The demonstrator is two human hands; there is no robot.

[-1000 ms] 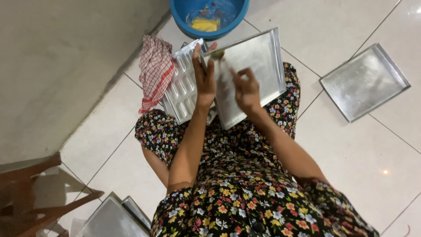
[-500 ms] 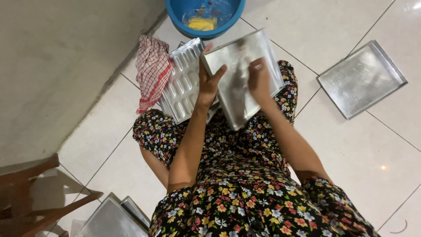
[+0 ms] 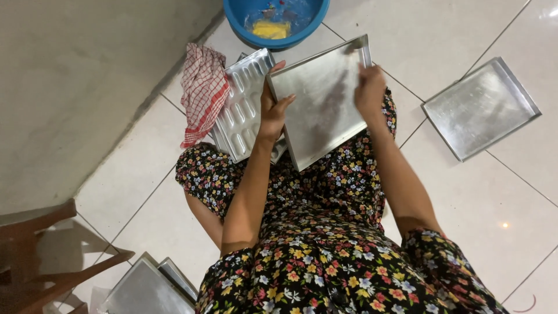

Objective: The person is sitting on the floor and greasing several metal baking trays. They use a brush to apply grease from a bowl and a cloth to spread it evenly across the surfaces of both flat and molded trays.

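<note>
Square metal baking tray [image 3: 319, 110] tilted over lap, above floral dress [image 3: 325, 232]. Left hand [image 3: 273, 113] at tray's left edge, grip pinching rim, thumb over inner face. Right hand [image 3: 370, 93] pressed on tray's upper right; grip state cannot tell. Ridged mould tray [image 3: 244, 110] behind left hand, touching red checked cloth [image 3: 202, 90]. Blue basin [image 3: 276, 20] beyond. Second flat tray [image 3: 479, 107] on tiled floor [image 3: 505, 197], well apart. Stacked trays [image 3: 148, 288] lower left, near wooden stool [image 3: 40, 267].
</note>
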